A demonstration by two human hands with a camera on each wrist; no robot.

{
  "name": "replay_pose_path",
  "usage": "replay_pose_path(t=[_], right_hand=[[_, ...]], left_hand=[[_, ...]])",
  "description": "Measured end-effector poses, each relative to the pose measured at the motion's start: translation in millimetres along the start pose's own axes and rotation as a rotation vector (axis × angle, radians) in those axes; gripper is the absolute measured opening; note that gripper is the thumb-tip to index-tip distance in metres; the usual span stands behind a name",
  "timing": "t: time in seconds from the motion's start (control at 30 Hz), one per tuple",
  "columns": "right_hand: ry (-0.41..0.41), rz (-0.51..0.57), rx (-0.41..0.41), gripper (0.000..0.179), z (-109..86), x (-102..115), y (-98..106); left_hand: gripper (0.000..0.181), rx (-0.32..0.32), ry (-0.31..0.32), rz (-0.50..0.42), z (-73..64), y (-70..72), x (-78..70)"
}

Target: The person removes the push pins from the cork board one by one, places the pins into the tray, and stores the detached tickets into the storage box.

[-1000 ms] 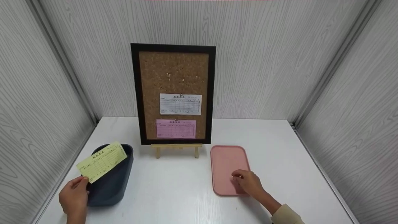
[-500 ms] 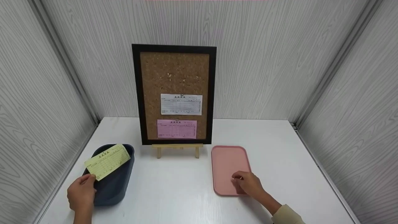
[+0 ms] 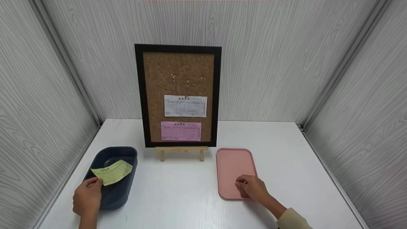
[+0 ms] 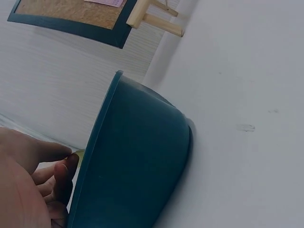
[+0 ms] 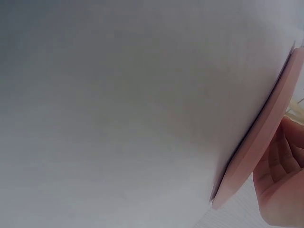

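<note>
At lower left, your left hand [image 3: 87,195] pinches the yellow slip [image 3: 113,174] over the dark blue bin [image 3: 115,201]; likely you're placing it, so ease that pinch next. Right of lower centre, your right hand [image 3: 255,188] curls over the pink tray [image 3: 233,163], its grip unclear.

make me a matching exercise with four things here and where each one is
Things
1. yellow rectangular paper slip
2. white rectangular paper slip
3. pink rectangular paper slip
4. pale pink shallow rectangular tray

Places
A. lower slip on the black-framed brown corkboard
B. partly hidden by the right hand
C. in the grip of the left hand
D. upper slip on that corkboard

Pairs: 1-C, 2-D, 3-A, 4-B
</note>
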State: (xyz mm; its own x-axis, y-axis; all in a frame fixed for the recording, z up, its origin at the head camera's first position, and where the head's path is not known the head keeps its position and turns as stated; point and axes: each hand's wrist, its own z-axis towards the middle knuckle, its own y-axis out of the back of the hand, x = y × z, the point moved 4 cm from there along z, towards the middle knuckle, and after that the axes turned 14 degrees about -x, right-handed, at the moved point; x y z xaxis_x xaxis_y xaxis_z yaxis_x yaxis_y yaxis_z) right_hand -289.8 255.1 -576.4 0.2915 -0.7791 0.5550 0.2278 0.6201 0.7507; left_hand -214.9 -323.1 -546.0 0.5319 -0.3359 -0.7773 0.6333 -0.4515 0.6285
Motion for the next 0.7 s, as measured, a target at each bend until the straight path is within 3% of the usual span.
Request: replay_pose_path(t=[0.5,0.7], right_hand=[[0.005,-0.011,-0.037,0.009,6.0,5.3,4.9],[0.062,0.017,-0.108,0.009,10.7,18.6,13.2]], left_hand=[[0.052,-0.057,-0.059,0.018,-5.8,5.1,0.9],[0.053,-0.068,-0.115,-0.004,-7.2,2.8,-11.8]])
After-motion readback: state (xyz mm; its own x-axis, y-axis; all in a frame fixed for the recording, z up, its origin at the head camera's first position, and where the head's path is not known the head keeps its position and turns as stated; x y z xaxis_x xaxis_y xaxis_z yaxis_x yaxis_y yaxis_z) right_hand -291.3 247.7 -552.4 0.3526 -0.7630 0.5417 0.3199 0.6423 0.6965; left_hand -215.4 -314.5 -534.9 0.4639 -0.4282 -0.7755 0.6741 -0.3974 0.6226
